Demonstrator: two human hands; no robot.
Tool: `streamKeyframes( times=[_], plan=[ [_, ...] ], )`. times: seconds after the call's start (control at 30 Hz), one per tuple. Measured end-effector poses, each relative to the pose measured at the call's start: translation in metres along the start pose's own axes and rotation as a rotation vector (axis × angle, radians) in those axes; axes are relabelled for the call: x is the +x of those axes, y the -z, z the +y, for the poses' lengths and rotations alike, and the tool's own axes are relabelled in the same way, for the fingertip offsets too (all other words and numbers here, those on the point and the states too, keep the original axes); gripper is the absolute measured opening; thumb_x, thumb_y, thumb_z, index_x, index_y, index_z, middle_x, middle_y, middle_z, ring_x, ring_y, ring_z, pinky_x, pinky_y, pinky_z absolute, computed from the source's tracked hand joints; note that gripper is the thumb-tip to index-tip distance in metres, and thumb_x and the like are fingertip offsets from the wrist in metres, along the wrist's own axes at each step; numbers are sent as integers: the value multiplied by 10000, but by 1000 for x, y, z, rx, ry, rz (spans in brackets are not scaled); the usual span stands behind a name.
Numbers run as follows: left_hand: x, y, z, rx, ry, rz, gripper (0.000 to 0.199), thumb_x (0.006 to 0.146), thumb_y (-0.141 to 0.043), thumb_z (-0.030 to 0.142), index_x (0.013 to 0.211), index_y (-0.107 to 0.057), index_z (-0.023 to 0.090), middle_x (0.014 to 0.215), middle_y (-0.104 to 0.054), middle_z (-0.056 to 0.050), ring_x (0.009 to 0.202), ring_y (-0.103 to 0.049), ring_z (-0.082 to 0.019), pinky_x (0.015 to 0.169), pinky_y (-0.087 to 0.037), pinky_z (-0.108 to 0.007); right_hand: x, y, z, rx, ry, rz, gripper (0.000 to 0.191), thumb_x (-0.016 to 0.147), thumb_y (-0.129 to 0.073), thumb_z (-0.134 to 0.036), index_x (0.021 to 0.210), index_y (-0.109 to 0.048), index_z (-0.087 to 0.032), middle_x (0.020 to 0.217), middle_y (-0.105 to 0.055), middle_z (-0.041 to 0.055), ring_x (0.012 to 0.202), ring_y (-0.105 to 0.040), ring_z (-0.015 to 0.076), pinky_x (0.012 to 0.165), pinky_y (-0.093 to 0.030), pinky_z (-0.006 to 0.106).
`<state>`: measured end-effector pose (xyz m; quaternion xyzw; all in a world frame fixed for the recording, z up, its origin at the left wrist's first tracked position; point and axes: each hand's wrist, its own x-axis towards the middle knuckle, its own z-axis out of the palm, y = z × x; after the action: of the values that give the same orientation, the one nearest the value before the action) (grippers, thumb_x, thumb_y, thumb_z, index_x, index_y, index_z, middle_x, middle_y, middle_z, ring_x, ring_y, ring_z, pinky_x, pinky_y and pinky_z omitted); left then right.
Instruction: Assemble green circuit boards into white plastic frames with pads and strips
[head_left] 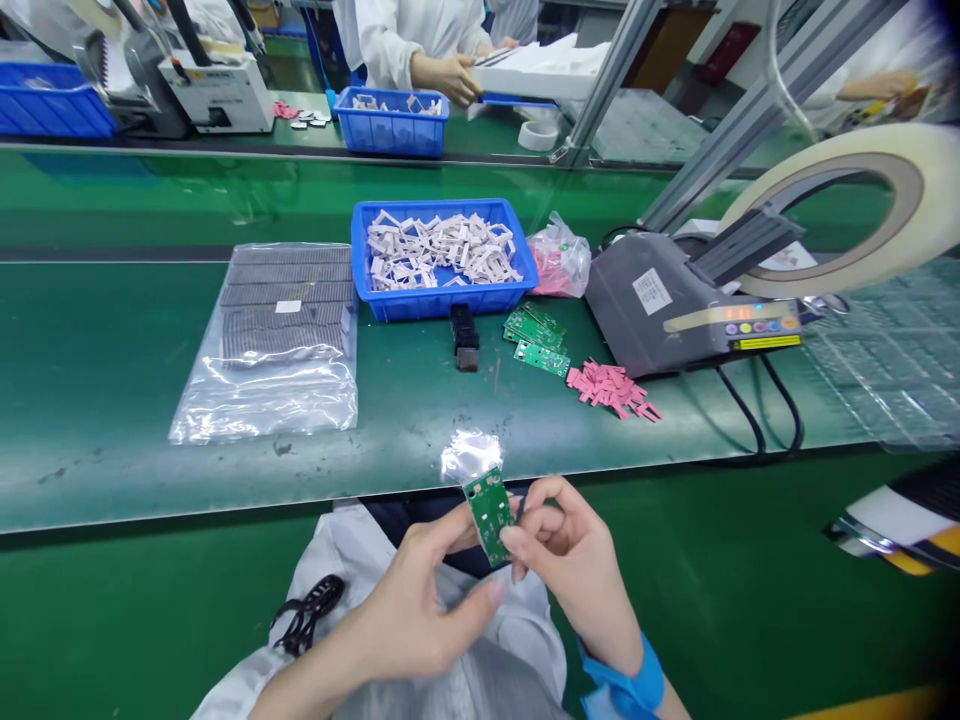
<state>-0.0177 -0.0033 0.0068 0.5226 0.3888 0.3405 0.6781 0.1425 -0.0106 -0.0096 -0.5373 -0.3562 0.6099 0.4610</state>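
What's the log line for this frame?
left hand: holds green circuit board | right hand: pinches same board, blue wrist strap | nearby: clear film, blue bin of white pieces, pink pieces, more green boards

Your green circuit board (490, 515) shows at lower centre, under a bright blue plastic crate (442, 303) of off-white pieces (442, 250), with pink tabs (611, 388) at centre right and a blue wrist strap (626, 680) at lower right.

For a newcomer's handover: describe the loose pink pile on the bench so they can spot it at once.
On the green bench, find the grey tape dispenser at the right. Just in front of its left end, a loose pile of pink strips lies on the mat, beside the green circuit boards. Unlike the pink-filled plastic bag behind those boards, it is unbagged.
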Motion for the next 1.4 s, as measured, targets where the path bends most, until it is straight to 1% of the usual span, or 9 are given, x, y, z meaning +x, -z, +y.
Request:
streamKeyframes(
  times=[0.17,0.37,0.5,0.73,0.9,1.07,1.17,1.33,1.4],
  plan=[
    [6,-11,-6,-143,70,159,301,885,-534,319,1146,-668,251,1039,-747,-60,853,-698,-198,811,-527,-282,0,-2,-4,-36,30,5,331,678,-767,-304,765,-463,-208,481,-598,-68,384,-579,105,420,-461,184],
    [17,-21,-8,-425,123,332,332,825,-608,425,1038,-713,193,1016,-752,-78,969,-674,-241,894,-506,-330,-4,-2,-2,-135,314,55,376,661,-797,-293,943,-554,-244,591,-663,-54,513,-633,115,509,-523,195],
    [23,-21,-2,-589,184,412,298,819,-623,415,990,-722,192,1005,-756,-69,984,-671,-225,906,-500,-322,-7,-6,2,-424,529,137,438,702,-770,-235,1085,-560,-272,786,-686,-18,589,-626,112,564,-549,225],
    [24,-31,4,-624,154,482,314,791,-662,404,1029,-714,206,1024,-748,-55,987,-661,-220,915,-492,-324,-4,-16,3,-785,866,310,464,725,-727,-147,1149,-574,-257,916,-651,60,732,-613,182,580,-538,311],
    [24,-37,5,-686,164,497,278,789,-662,405,953,-732,193,958,-761,-69,984,-671,-245,913,-508,-356,1,-17,1,-820,939,334,444,739,-705,-130,1142,-577,-266,879,-666,60,722,-623,191,574,-547,330],
    [26,-40,4,-727,175,560,318,783,-675,389,1059,-697,234,1005,-753,-38,1014,-662,-213,896,-515,-304,3,-18,1,-823,992,329,427,729,-714,-119,1111,-587,-260,838,-676,51,709,-634,190,583,-546,329],
    [26,-40,4,-737,167,573,325,777,-681,399,1060,-696,240,987,-758,-27,990,-673,-197,883,-517,-281,2,-20,3,-750,943,308,386,724,-717,-126,1070,-600,-249,858,-674,53,721,-625,180,599,-537,313],
    [26,-34,6,-589,71,576,332,773,-672,431,1024,-706,215,1046,-748,-51,1012,-667,-220,932,-499,-310,6,-18,-5,-179,473,119,377,707,-744,-418,1003,-594,-239,784,-641,12,572,-569,118,487,-496,229],
    [27,-30,8,-520,36,522,360,762,-680,437,1046,-700,219,1061,-744,-62,1033,-663,-230,947,-496,-319,11,-15,-11,-87,338,2,254,730,-723,-413,866,-636,-217,715,-638,3,543,-554,103,458,-469,199]
  ],
)
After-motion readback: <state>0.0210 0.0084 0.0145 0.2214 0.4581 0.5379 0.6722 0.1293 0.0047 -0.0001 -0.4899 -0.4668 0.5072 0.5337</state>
